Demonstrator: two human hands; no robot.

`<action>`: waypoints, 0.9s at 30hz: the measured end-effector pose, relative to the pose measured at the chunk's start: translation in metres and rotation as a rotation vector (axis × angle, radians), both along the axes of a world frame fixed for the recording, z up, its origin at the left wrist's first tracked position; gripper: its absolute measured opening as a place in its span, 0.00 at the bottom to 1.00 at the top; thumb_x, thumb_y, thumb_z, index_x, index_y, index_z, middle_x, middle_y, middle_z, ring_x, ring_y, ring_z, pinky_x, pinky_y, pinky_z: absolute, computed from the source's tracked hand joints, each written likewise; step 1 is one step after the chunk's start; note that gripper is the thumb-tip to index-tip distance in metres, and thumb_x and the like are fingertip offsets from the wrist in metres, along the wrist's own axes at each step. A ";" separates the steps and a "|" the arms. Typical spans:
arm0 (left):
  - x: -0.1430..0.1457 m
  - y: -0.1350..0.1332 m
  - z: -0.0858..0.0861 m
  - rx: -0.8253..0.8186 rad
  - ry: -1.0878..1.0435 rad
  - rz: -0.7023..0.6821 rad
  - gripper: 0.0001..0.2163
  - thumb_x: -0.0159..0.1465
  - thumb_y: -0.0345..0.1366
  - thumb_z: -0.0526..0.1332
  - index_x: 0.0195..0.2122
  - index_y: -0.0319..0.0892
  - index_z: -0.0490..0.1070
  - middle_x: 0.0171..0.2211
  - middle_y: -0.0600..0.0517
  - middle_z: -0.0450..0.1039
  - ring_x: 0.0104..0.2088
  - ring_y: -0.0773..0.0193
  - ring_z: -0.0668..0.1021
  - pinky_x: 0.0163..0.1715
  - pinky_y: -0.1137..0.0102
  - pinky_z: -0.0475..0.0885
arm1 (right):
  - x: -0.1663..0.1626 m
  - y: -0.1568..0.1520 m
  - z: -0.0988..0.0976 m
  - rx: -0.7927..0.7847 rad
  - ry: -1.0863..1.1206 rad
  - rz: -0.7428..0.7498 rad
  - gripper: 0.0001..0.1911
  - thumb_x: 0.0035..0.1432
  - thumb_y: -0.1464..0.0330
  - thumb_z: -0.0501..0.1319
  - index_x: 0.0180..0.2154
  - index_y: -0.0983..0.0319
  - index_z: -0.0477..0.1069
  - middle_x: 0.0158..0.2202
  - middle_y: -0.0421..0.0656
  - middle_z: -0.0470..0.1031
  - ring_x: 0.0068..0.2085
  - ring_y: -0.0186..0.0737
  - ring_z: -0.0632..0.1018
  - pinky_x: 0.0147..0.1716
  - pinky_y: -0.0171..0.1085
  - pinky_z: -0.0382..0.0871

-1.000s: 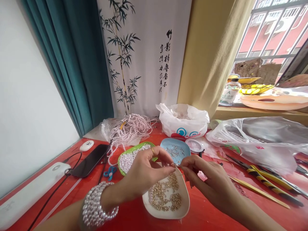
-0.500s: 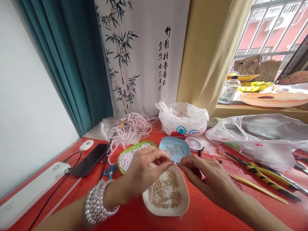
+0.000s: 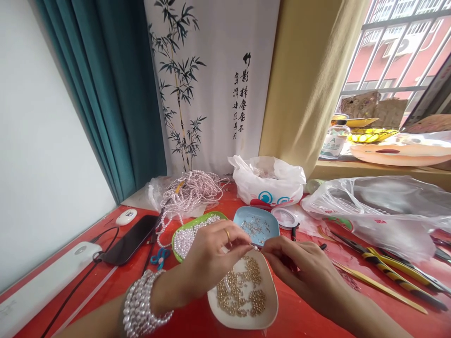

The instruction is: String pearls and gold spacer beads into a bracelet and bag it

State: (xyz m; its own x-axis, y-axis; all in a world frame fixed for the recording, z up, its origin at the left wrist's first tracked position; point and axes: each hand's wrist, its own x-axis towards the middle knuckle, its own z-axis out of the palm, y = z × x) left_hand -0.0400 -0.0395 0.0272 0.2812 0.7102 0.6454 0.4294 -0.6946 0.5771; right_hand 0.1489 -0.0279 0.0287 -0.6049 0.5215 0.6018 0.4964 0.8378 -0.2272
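Observation:
My left hand (image 3: pixel 211 256), with a gold ring and several pearl bracelets (image 3: pixel 141 305) on the wrist, pinches a tiny pearl bead (image 3: pixel 254 246) at its fingertips. My right hand (image 3: pixel 299 270) is closed in a pinch just right of it, holding something too thin to make out. Both hands hover over a white dish (image 3: pixel 268 314) of small gold beads. Behind them stand a green dish (image 3: pixel 192 225) of white pearls and a blue dish (image 3: pixel 271 223) with small metal pins.
On the red table lie a phone (image 3: pixel 130 239) with cable, a white power strip (image 3: pixel 45 281), blue scissors (image 3: pixel 160 257), pearl strands (image 3: pixel 192 188), plastic bags (image 3: pixel 269 180), a thread spool (image 3: pixel 284 217) and yellow-handled pliers (image 3: pixel 391 272) at right.
My hands have drawn closer together over the white dish, the fingertips now almost touching. The view has shifted slightly.

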 end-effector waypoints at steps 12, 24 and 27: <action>0.001 0.000 0.000 0.059 -0.007 -0.023 0.01 0.56 0.27 0.61 0.28 0.37 0.73 0.26 0.50 0.73 0.28 0.67 0.74 0.29 0.71 0.68 | -0.001 -0.001 0.000 -0.043 0.027 -0.010 0.07 0.57 0.73 0.49 0.29 0.60 0.62 0.20 0.35 0.72 0.16 0.27 0.67 0.15 0.27 0.58; 0.002 -0.001 0.000 0.070 0.019 -0.015 0.03 0.56 0.27 0.60 0.28 0.39 0.72 0.26 0.51 0.73 0.27 0.67 0.73 0.28 0.71 0.68 | -0.002 -0.001 0.000 -0.066 -0.013 -0.038 0.07 0.55 0.74 0.48 0.28 0.60 0.62 0.16 0.35 0.67 0.15 0.28 0.63 0.15 0.27 0.57; 0.001 -0.001 0.000 0.068 0.017 -0.010 0.03 0.56 0.28 0.60 0.28 0.39 0.72 0.26 0.51 0.73 0.27 0.67 0.73 0.27 0.71 0.68 | -0.001 -0.001 -0.002 -0.074 -0.013 -0.059 0.07 0.55 0.74 0.48 0.28 0.60 0.62 0.16 0.35 0.66 0.16 0.28 0.63 0.15 0.27 0.57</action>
State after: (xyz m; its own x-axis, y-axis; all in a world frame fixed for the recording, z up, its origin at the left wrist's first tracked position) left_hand -0.0389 -0.0408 0.0271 0.2997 0.6616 0.6874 0.4315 -0.7366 0.5208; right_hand 0.1483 -0.0287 0.0267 -0.5796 0.5993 0.5522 0.5477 0.7882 -0.2807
